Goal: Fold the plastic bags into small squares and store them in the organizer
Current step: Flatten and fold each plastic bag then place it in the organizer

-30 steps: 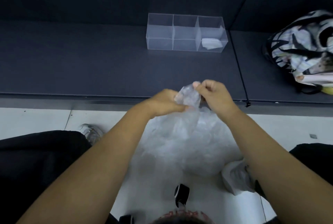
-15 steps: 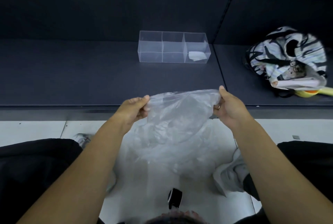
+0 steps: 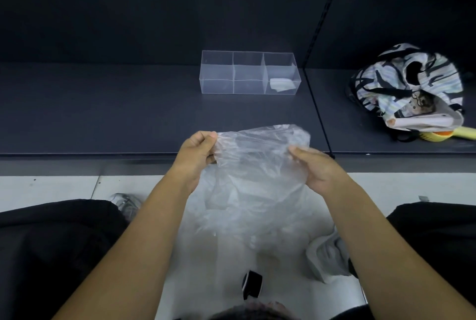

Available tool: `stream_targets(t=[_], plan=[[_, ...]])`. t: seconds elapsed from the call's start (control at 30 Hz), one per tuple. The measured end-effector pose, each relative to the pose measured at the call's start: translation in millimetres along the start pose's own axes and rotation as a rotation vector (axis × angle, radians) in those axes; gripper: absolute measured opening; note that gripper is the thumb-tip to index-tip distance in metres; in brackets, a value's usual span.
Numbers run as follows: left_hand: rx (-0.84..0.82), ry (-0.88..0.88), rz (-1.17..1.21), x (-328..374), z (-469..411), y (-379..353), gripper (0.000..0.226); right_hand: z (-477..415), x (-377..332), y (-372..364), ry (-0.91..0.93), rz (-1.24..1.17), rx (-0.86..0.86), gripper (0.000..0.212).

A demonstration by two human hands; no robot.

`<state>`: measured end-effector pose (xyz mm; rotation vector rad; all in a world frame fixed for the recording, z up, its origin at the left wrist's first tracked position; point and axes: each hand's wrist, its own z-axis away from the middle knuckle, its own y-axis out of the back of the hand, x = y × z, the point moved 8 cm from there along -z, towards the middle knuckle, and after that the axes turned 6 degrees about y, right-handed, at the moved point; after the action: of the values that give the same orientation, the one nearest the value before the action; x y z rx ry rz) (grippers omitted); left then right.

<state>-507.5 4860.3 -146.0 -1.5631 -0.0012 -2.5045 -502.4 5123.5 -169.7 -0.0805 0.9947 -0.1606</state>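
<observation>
Head view: left hand point(image 3: 198, 149) and right hand point(image 3: 318, 170) pinch the plastic bag point(image 3: 257, 165) by its upper edge, held wide to flatten it for folding; right fingers probably sit behind the film. Beyond, the organizer point(image 3: 219, 86) stands on the surface point(image 3: 128, 113).

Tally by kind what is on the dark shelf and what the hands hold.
Clear organizer: 1
Folded plastic bag, in its right compartment: 1
Unfolded plastic bag, held by the left hand and right hand: 1
Patterned fabric bag: 1
Yellow object, partly hidden: 1
Total: 5
</observation>
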Motion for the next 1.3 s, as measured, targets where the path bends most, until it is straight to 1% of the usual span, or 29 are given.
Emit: stream_targets(t=[0.03, 0.13, 0.2, 0.27, 0.3, 0.33, 0.4, 0.43, 0.47, 0.53, 0.57, 0.6, 0.63, 0.67, 0.73, 0.77, 0.8, 0.83, 0.87, 0.9, 0.97, 1.0, 1.07, 1.1, 1.13, 1.3], plan=[[0.031, -0.012, 0.002, 1.1, 0.5, 4.4, 0.02, 0.3, -5.6, 0.6, 0.059, -0.022, 0.0, 0.033], [0.121, -0.025, 0.023, 4.0, 0.3, 17.4, 0.02, 7.1, -27.6, -4.8, 0.221, -0.089, -0.108, 0.045], [0.147, -0.02, 0.028, 5.6, -0.9, 22.0, 0.022, 11.9, -38.4, -14.6, 0.254, -0.154, -0.233, 0.058], [0.148, -0.007, 0.014, 5.1, -2.7, 22.8, 0.022, 14.6, -43.3, -24.3, 0.242, -0.131, -0.295, 0.072], [0.148, 0.004, 0.0, 3.5, -3.6, 22.7, 0.022, 14.8, -43.7, -28.5, 0.237, -0.067, -0.287, 0.071], [0.149, 0.017, -0.011, 1.6, -4.1, 22.6, 0.021, 14.5, -43.5, -32.4, 0.243, 0.01, -0.271, 0.062], [0.171, 0.052, -0.02, -3.8, -5.7, 26.7, 0.021, 12.1, -44.2, -34.2, 0.298, 0.131, -0.199, 0.031], [0.195, 0.078, -0.021, -6.6, -7.6, 31.1, 0.021, 10.2, -43.6, -32.4, 0.314, 0.151, -0.166, 0.016], [0.23, 0.11, -0.022, -9.0, -8.8, 36.5, 0.02, 9.7, -44.3, -31.1, 0.326, 0.148, -0.14, 0.01], [0.311, 0.162, -0.086, -12.1, -9.4, 46.8, 0.021, 8.3, -47.9, -30.7, 0.381, 0.187, -0.13, 0.032], [0.348, 0.137, -0.195, -8.6, -9.3, 49.3, 0.026, 8.4, -51.3, -34.0, 0.414, 0.234, -0.138, 0.037], [0.364, 0.062, -0.322, -0.1, -8.7, 46.8, 0.031, 9.7, -55.7, -38.4, 0.444, 0.281, -0.146, 0.039], [0.331, -0.045, -0.409, 12.1, -7.4, 37.4, 0.036, 8.0, -57.9, -42.9, 0.472, 0.316, -0.161, 0.037], [0.221, -0.13, -0.442, 24.5, -5.7, 20.0, 0.042, 7.5, -60.6, -49.2, 0.489, 0.336, -0.178, 0.033], [-0.071, -0.205, -0.5, 44.3, -3.4, -24.7, 0.054, 5.7, -64.9, -63.6, 0.502, 0.379, -0.226, 0.039], [-0.168, -0.212, -0.534, 52.1, -3.0, -43.3, 0.053, 3.5, -66.3, -69.4, 0.504, 0.394, -0.242, 0.039], [-0.216, -0.216, -0.519, 60.2, -3.6, -55.9, 0.045, 2.2, -69.2, -73.9, 0.503, 0.401, -0.251, 0.036], [-0.213, -0.218, -0.464, 68.6, -7.0, -61.8, 0.033, 0.3, -71.4, -76.6, 0.491, 0.404, -0.272, 0.033], [-0.171, -0.218, -0.385, 76.2, -13.1, -60.9, 0.022, -3.9, -71.5, -76.8, 0.46, 0.406, -0.304, 0.031], [-0.115, -0.212, -0.314, 81.6, -21.3, -55.4, 0.016, -9.0, -70.1, -74.6, 0.416, 0.417, -0.345, 0.032], [-0.016, -0.159, -0.259, 83.7, -39.5, -39.2, 0.014, -20.1, -62.7, -63.0, 0.315, 0.504, -0.428, 0.042], [0.021, -0.13, -0.263, 82.1, -49.3, -30.8, 0.015, -26.7, -56.9, -53.4, 0.262, 0.541, -0.46, 0.042], [0.085, -0.095, -0.26, 77.6, -70.6, -13.9, 0.014, -39.5, -45.1, -32.0, 0.168, 0.561, -0.494, 0.026], [0.115, -0.081, -0.245, 74.6, -81.0, -5.9, 0.013, -46.9, -41.0, -20.6, 0.143, 0.564, -0.484, 0.02], [0.148, -0.064, -0.234, 71.1, -90.9, 1.9, 0.013, -55.9, -38.0, -8.8, 0.129, 0.573, -0.463, 0.02], [0.289, 0.092, -0.157, 41.2, -139.7, 38.9, 0.011, -101.7, -40.9, 28.4, 0.112, 0.565, -0.362, 0.024]])
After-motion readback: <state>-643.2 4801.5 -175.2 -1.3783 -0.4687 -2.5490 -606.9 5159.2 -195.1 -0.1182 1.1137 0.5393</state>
